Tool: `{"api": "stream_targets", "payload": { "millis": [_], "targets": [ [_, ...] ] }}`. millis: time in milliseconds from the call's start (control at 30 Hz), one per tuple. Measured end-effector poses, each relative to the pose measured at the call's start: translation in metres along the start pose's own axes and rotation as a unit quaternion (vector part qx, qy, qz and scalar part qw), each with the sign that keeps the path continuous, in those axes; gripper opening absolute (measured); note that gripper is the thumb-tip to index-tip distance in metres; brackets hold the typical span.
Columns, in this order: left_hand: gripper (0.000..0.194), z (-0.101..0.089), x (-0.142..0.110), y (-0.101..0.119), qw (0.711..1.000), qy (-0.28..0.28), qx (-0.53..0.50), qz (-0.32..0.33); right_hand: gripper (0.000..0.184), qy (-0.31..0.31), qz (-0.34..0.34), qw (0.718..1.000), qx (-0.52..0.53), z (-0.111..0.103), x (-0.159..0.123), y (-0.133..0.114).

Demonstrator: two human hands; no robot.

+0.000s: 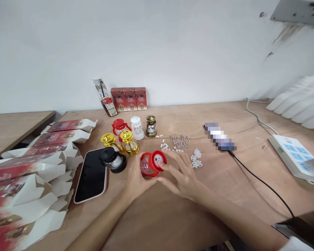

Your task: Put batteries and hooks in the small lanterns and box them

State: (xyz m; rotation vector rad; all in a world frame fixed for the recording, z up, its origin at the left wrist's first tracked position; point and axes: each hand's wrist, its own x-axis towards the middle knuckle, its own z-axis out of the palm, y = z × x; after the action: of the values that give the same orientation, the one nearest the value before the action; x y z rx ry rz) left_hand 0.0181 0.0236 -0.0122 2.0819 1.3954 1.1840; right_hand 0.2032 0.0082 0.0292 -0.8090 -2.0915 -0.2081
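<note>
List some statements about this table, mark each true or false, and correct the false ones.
1. The left hand holds a red lantern. True.
2. The right hand lies on the table, away from that lantern. False: the right hand is at the lantern's base.
3. Three red boxes stand side by side near the wall. True.
4. The bottle stands to the right of those boxes. False: the bottle is to their left.
5. A black cable runs from the phone on the right. True.
6. The black lantern is right of the held one. False: the black lantern is left of it.
</note>
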Motion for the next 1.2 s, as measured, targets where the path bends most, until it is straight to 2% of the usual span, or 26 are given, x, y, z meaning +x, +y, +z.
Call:
{"api": "stream_targets", "payload": {
  "millis": [100,233,467,667,1000,1200],
  "targets": [
    [0.061,0.0003,-0.0007,0.0011,1.0,-0.003,0.009,0.008,0.02,0.004,0.032,0.999,0.021,0.0044,-0.0006,0.0005],
    [0.059,0.0008,-0.0012,0.0055,1.0,-0.012,0.013,0.016,0.025,0.021,0.068,0.994,0.085,0.0074,-0.0024,0.0001],
    [0.057,0.0017,-0.0012,0.0054,0.999,-0.008,0.037,0.028,0.03,0.0,0.13,0.978,0.162,0.0065,-0.0016,-0.0033],
    [0.056,0.0009,-0.001,0.0045,0.998,-0.017,0.044,0.041,0.027,-0.023,0.166,0.965,0.201,0.0034,0.0025,-0.004],
    [0.055,0.0014,-0.0003,0.0024,0.998,-0.019,0.055,0.04,0.026,-0.052,0.179,0.958,0.217,0.0014,0.0017,-0.0001],
    [0.052,0.0024,-0.0004,0.0009,0.999,-0.007,0.049,0.014,0.026,-0.054,0.167,0.965,0.197,0.0069,-0.0035,0.0016]
  ]
}}
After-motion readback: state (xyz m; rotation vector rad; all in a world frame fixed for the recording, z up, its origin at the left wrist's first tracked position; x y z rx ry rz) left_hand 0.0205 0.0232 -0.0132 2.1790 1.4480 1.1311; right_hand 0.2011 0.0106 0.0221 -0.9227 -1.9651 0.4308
